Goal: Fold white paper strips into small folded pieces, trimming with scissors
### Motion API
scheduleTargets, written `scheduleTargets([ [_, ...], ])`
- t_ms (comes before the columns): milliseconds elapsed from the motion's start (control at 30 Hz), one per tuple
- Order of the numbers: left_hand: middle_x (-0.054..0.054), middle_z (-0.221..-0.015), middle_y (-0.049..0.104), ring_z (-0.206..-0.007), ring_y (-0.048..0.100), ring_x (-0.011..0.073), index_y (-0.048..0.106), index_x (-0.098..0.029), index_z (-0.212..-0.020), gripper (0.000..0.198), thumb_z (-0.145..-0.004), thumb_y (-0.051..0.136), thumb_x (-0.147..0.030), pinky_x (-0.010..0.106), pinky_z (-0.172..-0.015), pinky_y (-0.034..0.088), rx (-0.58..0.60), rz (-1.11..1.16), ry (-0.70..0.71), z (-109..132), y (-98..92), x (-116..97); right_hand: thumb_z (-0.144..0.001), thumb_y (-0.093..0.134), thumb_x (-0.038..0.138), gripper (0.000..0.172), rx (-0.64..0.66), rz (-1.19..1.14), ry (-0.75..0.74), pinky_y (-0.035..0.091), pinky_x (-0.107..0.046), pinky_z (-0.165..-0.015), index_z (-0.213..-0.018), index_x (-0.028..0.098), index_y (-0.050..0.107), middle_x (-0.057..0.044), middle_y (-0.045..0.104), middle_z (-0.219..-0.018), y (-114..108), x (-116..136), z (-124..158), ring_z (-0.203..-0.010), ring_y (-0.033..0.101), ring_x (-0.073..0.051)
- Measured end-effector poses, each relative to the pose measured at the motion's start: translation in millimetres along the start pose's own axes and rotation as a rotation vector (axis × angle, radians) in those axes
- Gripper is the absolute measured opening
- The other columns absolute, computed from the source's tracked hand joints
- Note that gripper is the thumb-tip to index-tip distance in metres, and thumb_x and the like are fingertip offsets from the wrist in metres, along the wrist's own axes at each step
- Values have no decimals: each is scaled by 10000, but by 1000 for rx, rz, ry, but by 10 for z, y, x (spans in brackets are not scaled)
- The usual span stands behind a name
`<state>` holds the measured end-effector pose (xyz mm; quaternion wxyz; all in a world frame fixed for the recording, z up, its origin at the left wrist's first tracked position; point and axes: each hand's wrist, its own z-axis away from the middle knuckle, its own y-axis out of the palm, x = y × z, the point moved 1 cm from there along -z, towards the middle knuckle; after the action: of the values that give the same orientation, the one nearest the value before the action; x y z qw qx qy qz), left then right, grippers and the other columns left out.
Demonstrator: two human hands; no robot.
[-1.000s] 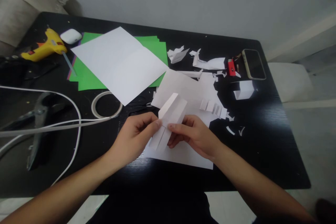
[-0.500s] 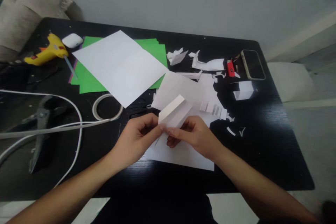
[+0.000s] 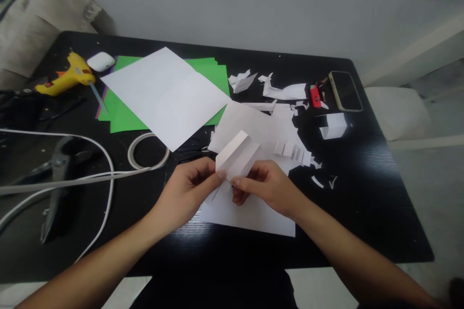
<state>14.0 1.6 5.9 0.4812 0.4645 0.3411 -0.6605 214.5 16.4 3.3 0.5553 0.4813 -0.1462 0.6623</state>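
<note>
Both hands pinch a small folded white paper piece (image 3: 237, 154) above the black table (image 3: 362, 212). My left hand (image 3: 186, 193) grips its lower left edge with thumb and fingers closed. From the right, my right hand (image 3: 266, 188) pinches the lower edge, its fingers curled. The piece has box-like folds and tilts up away from me. Under the hands lies a white sheet (image 3: 250, 212) with cut edges.
A large white sheet (image 3: 165, 94) lies on green paper (image 3: 121, 116). A yellow glue gun (image 3: 67, 75), white earbud case (image 3: 100, 61), pliers (image 3: 54, 174), white cable (image 3: 72, 178) and tape ring (image 3: 147, 152) sit left. Paper scraps (image 3: 282, 91), red lighter (image 3: 314, 95) and phone (image 3: 345, 91) sit right.
The flaps that hung below the paper piece have been folded up, and both hands have closed in on its lower edge. The view has shifted slightly.
</note>
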Motion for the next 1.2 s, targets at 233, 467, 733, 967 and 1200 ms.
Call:
scheduleTargets([
  [233,15,-692,646,-623,549,137,641,-166,-772,309,-955,645,-415,243,-562,419,-4,17,13,-1,13,12,-768,896,383,299,-24,80,-50,615,-249,-599,-815,120,762,-24,744,-676,2,5,7,-597,710,-128],
  [467,45,-800,715,-723,612,166,708,-159,-872,266,-956,654,-405,273,-651,471,84,6,19,-13,24,-25,-850,830,360,249,-4,78,-84,610,-249,-629,-829,122,758,-23,745,-697,10,1,30,-615,709,-120],
  [733,24,-754,686,-678,583,147,717,-163,-861,250,-950,661,-389,255,-613,452,40,-3,11,1,15,-5,-793,880,395,304,26,18,-68,612,-257,-601,-821,117,761,-24,737,-676,-4,-26,-4,-594,711,-131],
  [967,12,-698,681,-611,577,128,700,-162,-817,236,-932,678,-367,229,-556,442,-16,7,13,-5,-3,-13,-816,849,349,240,-24,65,-96,603,-262,-610,-802,132,747,-21,738,-663,-3,12,19,-588,707,-132],
  [1200,7,-649,675,-570,567,124,675,-173,-773,247,-938,681,-357,225,-521,429,-84,0,60,-11,-29,-60,-854,806,320,190,-42,11,-142,639,-308,-683,-799,156,729,-18,737,-728,-39,69,23,-673,726,-154],
])
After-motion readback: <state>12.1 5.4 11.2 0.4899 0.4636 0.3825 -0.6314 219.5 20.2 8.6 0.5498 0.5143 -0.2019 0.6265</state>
